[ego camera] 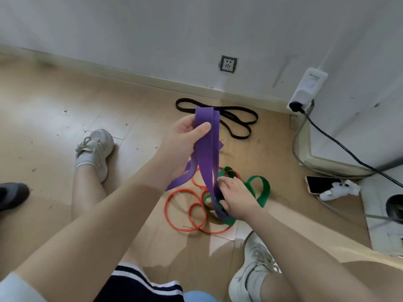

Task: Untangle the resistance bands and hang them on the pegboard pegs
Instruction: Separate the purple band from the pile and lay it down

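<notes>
My left hand is raised and pinches the top of a wide purple band, which hangs down into a tangle on the wooden floor. Down at the tangle, my right hand grips where the purple band crosses a green band. A thin red band lies coiled in several loops under and around them. A black band lies apart on the floor near the wall, looped loosely. No pegboard is in view.
My two feet in pale sneakers flank the tangle. A phone and a white power strip lie on the right, with a black cable running from a wall adapter. A wall socket is straight ahead.
</notes>
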